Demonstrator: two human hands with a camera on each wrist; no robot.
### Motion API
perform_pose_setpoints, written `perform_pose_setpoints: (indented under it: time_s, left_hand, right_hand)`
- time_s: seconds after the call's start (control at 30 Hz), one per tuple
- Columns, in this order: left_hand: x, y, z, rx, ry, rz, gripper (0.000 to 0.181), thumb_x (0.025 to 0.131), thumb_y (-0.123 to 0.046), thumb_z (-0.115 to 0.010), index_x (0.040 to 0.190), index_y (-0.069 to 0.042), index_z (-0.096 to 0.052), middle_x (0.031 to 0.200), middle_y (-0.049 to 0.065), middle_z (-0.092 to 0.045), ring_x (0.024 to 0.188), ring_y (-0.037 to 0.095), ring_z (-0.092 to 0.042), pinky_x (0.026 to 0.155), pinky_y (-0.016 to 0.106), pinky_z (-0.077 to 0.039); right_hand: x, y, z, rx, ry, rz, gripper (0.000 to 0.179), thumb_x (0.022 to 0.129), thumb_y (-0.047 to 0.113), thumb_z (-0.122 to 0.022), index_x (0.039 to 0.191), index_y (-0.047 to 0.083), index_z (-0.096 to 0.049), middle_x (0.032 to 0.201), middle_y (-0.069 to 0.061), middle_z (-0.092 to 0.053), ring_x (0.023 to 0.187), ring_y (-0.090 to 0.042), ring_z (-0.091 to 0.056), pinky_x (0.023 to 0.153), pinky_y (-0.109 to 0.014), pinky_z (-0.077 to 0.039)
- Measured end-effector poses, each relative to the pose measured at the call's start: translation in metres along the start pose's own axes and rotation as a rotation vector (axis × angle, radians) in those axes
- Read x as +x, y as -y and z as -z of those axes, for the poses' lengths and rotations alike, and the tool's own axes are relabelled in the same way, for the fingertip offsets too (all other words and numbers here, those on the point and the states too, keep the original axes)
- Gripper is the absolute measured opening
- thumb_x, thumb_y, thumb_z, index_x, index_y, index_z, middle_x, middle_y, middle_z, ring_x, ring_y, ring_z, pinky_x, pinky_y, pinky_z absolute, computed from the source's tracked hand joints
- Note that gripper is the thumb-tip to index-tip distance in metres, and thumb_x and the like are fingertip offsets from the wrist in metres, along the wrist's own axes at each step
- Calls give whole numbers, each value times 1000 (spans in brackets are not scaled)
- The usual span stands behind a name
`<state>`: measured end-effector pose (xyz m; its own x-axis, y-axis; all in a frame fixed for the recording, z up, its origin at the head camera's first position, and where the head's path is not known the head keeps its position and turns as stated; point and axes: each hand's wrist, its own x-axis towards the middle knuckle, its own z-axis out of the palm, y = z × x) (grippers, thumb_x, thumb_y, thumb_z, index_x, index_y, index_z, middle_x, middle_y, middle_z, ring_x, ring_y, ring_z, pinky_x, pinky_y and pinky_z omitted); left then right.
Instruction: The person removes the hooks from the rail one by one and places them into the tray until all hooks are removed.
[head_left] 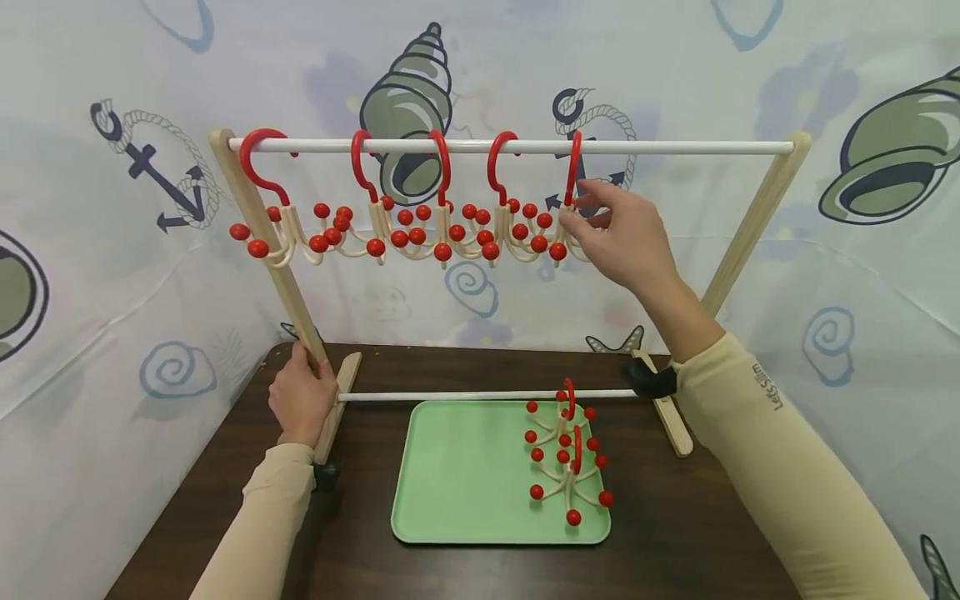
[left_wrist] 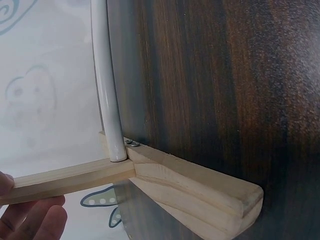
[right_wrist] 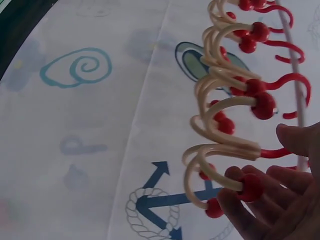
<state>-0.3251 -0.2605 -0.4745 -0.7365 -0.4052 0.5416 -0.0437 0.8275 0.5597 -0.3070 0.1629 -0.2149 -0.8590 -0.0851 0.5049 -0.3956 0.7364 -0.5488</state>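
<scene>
The left hand [head_left: 303, 396] grips the left post [head_left: 292, 292] of a wooden rack [head_left: 690, 148] near its foot, thumb on one side and fingers on the other. The right hand [head_left: 630, 237] is at the rack's white top rail, its fingers bent loosely about the rightmost hanger [head_left: 575, 171]; the thumb is by the hanger's neck, but whether it is pinched or already let go I cannot tell. That hanger's red hook is over the rail, right of the rack's middle.

Four more hangers [head_left: 501, 167] hang along the rack's rail to the left of it, the last one beside the left post. Each has pale curved arms tipped with red balls, and the arms of neighbouring hangers crowd close together.

In front of the rack's lower bar [head_left: 487, 396] lies a light green tray [head_left: 450, 475] on the dark brown desk [head_left: 675, 533]. Two loose hangers [head_left: 569, 475] stand on the tray's right part, one behind the other, hooks up, below the rack's rail. Behind the rack is a pale cloth [head_left: 525, 50] printed with shells and anchors.
</scene>
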Motion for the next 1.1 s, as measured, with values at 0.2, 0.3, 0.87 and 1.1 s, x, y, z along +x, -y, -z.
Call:
perform_pose_setpoints:
  time_s: [0.2,0.3,0.87,1.1]
  left_hand:
    - [0,1,0,-6,7,11,18,91,-18,-60,101,-4,-55,82,21,-65,73,50,-62,56,61,-41]
    - [0,1,-1,-5,-6,7,18,90,-18,-61,100,-4,-55,80,21,-65,71,49,-62,56,61,-41]
    - [1,-1,1,2,13,10,17,90,-18,-60,99,-4,-54,81,21,-64,74,51,-61,57,62,-41]
    - [0,-1,1,10,7,1,17,90,-17,-60,99,-3,-54,82,22,-65,73,52,-61,56,62,-41]
  right_hand:
    - [12,-8,-11,-33,19,-34,46,96,36,-60,135,12,-60,120,-10,-67,103,-26,-56,75,-40,-47]
    - [14,-13,-14,-21,-1,-28,41,97,35,-59,131,12,-64,117,-9,-69,101,-26,-54,73,-39,-45]
    - [13,-27,6,-87,-53,-44,35,98,30,-58,125,10,-67,111,-9,-71,99,-26,-63,75,-40,-45]
    - [5,-30,27,-45,-103,-55,34,98,29,-59,124,8,-68,109,-12,-71,96,-28,-65,74,-38,-43]
